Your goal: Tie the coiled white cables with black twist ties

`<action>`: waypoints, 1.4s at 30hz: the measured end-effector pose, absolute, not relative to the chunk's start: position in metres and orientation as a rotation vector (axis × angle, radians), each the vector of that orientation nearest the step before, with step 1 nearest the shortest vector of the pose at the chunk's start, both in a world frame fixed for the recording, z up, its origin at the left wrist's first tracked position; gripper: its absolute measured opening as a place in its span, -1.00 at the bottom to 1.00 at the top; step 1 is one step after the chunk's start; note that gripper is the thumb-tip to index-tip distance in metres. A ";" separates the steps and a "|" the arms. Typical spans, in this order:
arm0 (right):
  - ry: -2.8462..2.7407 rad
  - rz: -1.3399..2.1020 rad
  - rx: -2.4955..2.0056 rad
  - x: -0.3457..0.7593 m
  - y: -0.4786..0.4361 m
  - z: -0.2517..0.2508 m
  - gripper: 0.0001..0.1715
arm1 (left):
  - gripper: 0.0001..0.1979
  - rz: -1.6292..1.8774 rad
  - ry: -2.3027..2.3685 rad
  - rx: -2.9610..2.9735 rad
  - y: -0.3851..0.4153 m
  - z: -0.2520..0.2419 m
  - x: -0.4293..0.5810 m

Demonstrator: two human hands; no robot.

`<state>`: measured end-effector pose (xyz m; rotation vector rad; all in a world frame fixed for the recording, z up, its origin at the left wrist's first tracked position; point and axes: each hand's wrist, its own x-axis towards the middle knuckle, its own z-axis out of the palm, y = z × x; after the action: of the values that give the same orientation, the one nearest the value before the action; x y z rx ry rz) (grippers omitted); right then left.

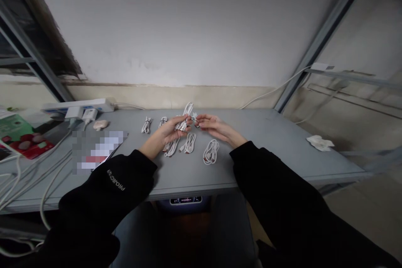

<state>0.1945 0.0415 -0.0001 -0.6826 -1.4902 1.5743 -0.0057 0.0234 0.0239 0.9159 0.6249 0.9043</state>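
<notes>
Your left hand (166, 130), fingers (179, 119) curled, holds white cable (184, 118) at centre of frame; right hand (213, 127) partly open, fingertips (197, 119) at cable (grip hard to tell). Other coiled cables (189, 143) lie on grey table (266, 142), nearer you.

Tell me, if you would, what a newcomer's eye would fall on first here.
The two hands meet mid-table, the left hand holding a bundled white cable, the right hand close beside it. Coiled white cables lie on the grey table below them. A white power strip sits at the table's far left.
</notes>
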 end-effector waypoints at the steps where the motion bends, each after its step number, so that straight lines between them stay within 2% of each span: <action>1: -1.516 1.565 -0.681 0.194 0.042 -0.002 -0.60 | -0.79 0.902 0.605 0.901 0.024 0.024 -0.006; 7: -1.596 1.495 -0.691 0.192 0.045 -0.009 -0.67 | -0.73 0.901 0.567 0.841 0.023 0.026 -0.006; 13: -1.556 1.516 -0.634 0.194 0.047 -0.007 -0.62 | -0.71 0.880 0.541 0.839 0.025 0.023 -0.007; 23: -1.703 1.555 -0.637 0.206 0.047 0.005 -0.62 | -0.77 0.825 0.577 0.942 0.030 0.018 -0.009; 27: -1.631 1.471 -0.638 0.210 0.047 0.012 -0.62 | -0.87 0.900 0.694 1.003 0.031 0.017 -0.007; 34: -1.460 1.393 -0.642 0.201 0.042 0.011 -0.66 | -0.74 0.940 0.895 1.483 0.025 0.010 0.004; 37: -1.521 1.465 -0.672 0.193 0.041 0.004 -0.68 | -0.76 0.880 0.968 1.698 0.022 0.007 0.009; 42: -1.528 1.529 -0.685 0.191 0.040 0.001 -0.64 | -0.78 1.004 1.102 1.939 0.021 0.004 0.012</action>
<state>0.1910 0.0398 0.0012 -0.6849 -1.5275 1.5287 0.0115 0.0211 0.0044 1.9393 1.1025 1.0045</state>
